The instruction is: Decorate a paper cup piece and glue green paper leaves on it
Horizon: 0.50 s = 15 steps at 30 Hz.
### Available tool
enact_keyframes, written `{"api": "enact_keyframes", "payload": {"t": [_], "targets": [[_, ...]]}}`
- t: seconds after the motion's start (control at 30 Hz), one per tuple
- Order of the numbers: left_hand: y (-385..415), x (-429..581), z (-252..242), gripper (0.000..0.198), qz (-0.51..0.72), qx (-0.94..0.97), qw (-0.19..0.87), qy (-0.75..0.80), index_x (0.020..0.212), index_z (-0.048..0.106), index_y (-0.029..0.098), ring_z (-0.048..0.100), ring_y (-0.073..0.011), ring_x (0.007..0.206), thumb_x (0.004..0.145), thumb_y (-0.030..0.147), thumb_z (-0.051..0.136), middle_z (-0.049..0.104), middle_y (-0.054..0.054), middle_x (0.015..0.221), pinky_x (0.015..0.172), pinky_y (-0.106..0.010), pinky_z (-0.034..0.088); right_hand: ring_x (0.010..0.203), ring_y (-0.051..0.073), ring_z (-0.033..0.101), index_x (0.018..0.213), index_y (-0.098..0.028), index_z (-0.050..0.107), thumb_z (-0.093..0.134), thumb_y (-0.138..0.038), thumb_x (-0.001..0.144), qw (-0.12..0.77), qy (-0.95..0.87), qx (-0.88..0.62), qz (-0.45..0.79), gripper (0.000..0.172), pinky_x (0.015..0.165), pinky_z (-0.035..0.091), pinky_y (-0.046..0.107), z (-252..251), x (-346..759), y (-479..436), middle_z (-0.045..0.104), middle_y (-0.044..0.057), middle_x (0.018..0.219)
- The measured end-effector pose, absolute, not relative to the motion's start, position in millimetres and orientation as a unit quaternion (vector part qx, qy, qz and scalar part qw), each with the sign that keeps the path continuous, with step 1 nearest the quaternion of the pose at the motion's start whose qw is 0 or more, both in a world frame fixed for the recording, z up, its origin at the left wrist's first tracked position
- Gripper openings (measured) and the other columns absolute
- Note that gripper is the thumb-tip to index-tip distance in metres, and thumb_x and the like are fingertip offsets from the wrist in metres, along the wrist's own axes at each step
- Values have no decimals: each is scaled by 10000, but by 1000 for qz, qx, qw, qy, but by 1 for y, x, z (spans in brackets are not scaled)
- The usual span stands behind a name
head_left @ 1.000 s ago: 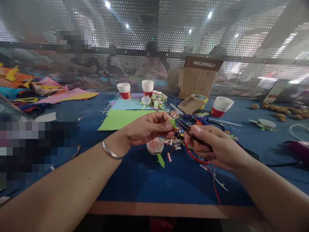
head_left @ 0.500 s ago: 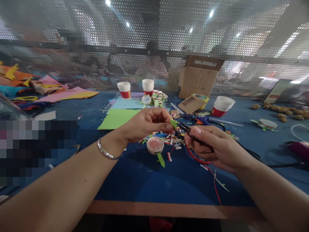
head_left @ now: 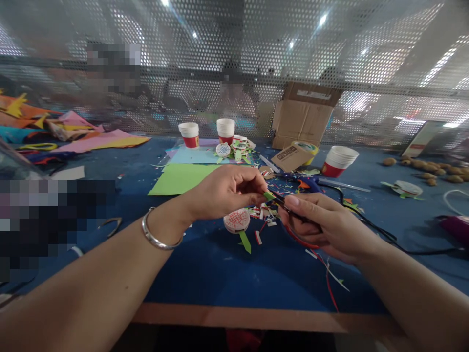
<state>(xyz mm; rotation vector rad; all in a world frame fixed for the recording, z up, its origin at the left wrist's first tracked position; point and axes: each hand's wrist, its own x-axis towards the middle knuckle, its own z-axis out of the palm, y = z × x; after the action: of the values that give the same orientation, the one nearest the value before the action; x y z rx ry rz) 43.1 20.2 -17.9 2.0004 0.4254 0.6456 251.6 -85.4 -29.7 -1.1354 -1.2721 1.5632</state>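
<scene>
Between thumb and fingers my left hand [head_left: 234,191] pinches a small green paper piece [head_left: 268,196]. My right hand [head_left: 318,220] is closed round a pair of scissors [head_left: 298,234] with red handles, whose dark blades meet the green piece. Below my left hand, on the blue table, lies a round paper disc [head_left: 236,221] with a red drawn pattern and a green pointed strip [head_left: 245,241] sticking out of it. Scraps of red, white and green paper [head_left: 263,212] are scattered under and around both hands.
Behind my left hand lies a green paper sheet [head_left: 179,179]. Stacked paper cups [head_left: 225,132] stand further back, and another stack [head_left: 340,161] leans at the right. A glue gun [head_left: 304,182] with a black cord, a cardboard box [head_left: 302,117] and a small decorated disc [head_left: 407,188] are also there.
My left hand has shifted slightly right and turned the green piece, which now tilts down toward the scissors. The blades are closer against it.
</scene>
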Motion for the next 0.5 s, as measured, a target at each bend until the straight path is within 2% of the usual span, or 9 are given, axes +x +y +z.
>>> {"api": "enact_keyframes", "payload": {"t": [0.17,0.5], "targets": [[21,47,-25,133,256,803,511,166,852,645,169,656,-149,768,845,272,729,704,-38,829,731,-271,524,423,33,136,733,-168,584,663,-604,891,404,-488,-459,624,470,352,96,163,-30,251,-87,268,-104,499],[22,47,-25,181,264,821,475,174,863,630,166,640,-147,749,860,323,721,697,-48,823,705,-273,514,432,27,118,694,-186,503,669,-612,888,415,-476,-461,623,496,357,91,159,-31,246,-87,246,-112,522]]}}
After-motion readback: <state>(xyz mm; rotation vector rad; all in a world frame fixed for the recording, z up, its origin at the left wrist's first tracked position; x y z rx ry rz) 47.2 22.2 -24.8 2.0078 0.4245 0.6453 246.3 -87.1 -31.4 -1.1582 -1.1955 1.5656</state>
